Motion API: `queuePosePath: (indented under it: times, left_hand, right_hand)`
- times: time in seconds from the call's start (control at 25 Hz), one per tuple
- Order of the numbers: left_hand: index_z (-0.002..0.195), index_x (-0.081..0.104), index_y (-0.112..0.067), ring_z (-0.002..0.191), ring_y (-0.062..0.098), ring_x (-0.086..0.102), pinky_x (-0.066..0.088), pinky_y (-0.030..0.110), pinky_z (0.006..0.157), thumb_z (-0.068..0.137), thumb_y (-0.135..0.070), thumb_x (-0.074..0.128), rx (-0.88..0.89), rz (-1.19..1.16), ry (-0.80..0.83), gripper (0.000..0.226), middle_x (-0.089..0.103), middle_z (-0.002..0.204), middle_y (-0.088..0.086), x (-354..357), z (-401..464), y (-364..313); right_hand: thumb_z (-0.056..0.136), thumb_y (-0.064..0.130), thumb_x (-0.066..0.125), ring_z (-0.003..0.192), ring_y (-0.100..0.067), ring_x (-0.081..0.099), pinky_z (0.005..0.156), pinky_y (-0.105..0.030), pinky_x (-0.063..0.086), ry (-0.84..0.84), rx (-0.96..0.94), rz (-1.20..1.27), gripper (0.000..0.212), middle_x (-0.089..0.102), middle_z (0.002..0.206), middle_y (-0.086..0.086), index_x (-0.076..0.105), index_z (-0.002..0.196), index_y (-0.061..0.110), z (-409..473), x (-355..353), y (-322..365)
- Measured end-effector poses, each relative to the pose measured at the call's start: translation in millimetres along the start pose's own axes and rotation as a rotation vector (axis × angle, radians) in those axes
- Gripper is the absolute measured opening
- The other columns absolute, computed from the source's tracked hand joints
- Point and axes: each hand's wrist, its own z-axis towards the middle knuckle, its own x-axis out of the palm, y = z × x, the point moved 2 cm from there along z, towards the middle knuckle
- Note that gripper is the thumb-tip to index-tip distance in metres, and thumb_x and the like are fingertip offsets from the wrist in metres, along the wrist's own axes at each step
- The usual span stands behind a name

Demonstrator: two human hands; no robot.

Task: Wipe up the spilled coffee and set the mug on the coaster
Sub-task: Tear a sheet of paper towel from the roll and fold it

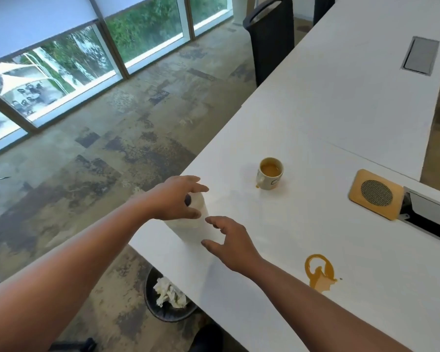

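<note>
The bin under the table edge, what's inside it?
The bin on the floor holds crumpled white paper. The table covers its right side, so anything there or beneath the paper is hidden.

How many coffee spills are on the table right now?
2. The big ring-shaped puddle lies near the table's front edge, right of the right forearm. A small drip sits under the mug's handle. Anything behind the paper towel roll is hidden.
</note>
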Motion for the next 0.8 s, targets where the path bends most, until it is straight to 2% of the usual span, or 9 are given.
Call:
queuePosePath:
  times: [0.08, 0.16, 0.24, 0.32, 0.52, 0.64, 0.8]
  left_hand:
    - [0.154, 0.035, -0.045, 0.151, 0.022, 0.024, 0.031, 0.044, 0.115, 0.084, -0.048, 0.077, -0.007, -0.010, 0.000, 0.082, 0.027, 0.165, -0.005, 6.2, -4.9, 8.6]
    - [0.158, 0.026, -0.044, 0.154, 0.022, 0.016, 0.030, 0.042, 0.114, 0.084, -0.045, 0.078, -0.002, -0.076, 0.003, 0.090, 0.036, 0.161, -0.003, 9.8, -7.5, 13.5]
    - [0.159, 0.022, -0.043, 0.152, 0.024, 0.021, 0.031, 0.042, 0.113, 0.084, -0.044, 0.078, 0.013, -0.077, -0.008, 0.094, 0.041, 0.156, -0.001, 12.2, -7.0, 15.5]
    - [0.159, 0.023, -0.043, 0.147, 0.030, 0.030, 0.035, 0.045, 0.112, 0.081, -0.048, 0.079, 0.012, -0.017, -0.021, 0.096, 0.034, 0.160, -0.001, 13.3, -6.0, 15.5]
    - [0.154, 0.031, -0.046, 0.133, 0.030, 0.039, 0.045, 0.043, 0.099, 0.075, -0.056, 0.078, -0.031, 0.111, -0.014, 0.093, 0.034, 0.150, -0.006, 14.4, 1.4, 18.3]
    - [0.150, 0.037, -0.049, 0.129, 0.030, 0.043, 0.046, 0.037, 0.087, 0.074, -0.062, 0.074, -0.067, 0.112, -0.038, 0.085, 0.037, 0.145, -0.007, 16.0, 3.9, 20.5]
    - [0.145, 0.041, -0.047, 0.127, 0.031, 0.045, 0.045, 0.038, 0.078, 0.070, -0.075, 0.069, -0.167, 0.047, -0.075, 0.085, 0.038, 0.141, -0.005, 19.2, 5.0, 23.4]
  right_hand:
    - [0.084, 0.036, 0.077, 0.119, -0.003, 0.054, 0.101, -0.020, 0.043, 0.006, -0.006, -0.026, 0.058, 0.060, 0.137, 0.010, 0.057, 0.138, 0.028, 2.7, 6.1, 9.1]
    - [0.085, 0.035, 0.077, 0.120, -0.006, 0.056, 0.102, -0.023, 0.044, 0.021, -0.011, -0.062, 0.058, 0.061, 0.137, 0.009, 0.057, 0.139, 0.027, 5.9, 10.4, 16.3]
    - [0.085, 0.035, 0.077, 0.120, -0.009, 0.057, 0.101, -0.024, 0.045, 0.035, -0.028, -0.105, 0.057, 0.063, 0.136, 0.007, 0.058, 0.139, 0.027, 9.1, 14.4, 21.7]
    - [0.085, 0.034, 0.076, 0.118, -0.012, 0.060, 0.100, -0.025, 0.046, 0.030, -0.035, -0.146, 0.054, 0.066, 0.133, 0.005, 0.061, 0.136, 0.026, 12.1, 18.9, 25.1]
    - [0.091, 0.029, 0.070, 0.109, -0.019, 0.066, 0.094, -0.029, 0.049, -0.004, -0.044, -0.167, 0.032, 0.072, 0.122, 0.001, 0.072, 0.122, 0.020, 18.1, 31.2, 23.0]
    - [0.093, 0.024, 0.067, 0.101, -0.021, 0.068, 0.088, -0.032, 0.053, -0.039, -0.090, -0.137, 0.021, 0.076, 0.113, 0.000, 0.076, 0.110, 0.017, 14.4, 33.5, 19.2]
    - [0.091, 0.024, 0.065, 0.092, -0.018, 0.068, 0.082, -0.031, 0.053, -0.045, -0.100, -0.140, 0.019, 0.076, 0.104, 0.001, 0.076, 0.104, 0.015, 7.5, 24.5, 10.2]
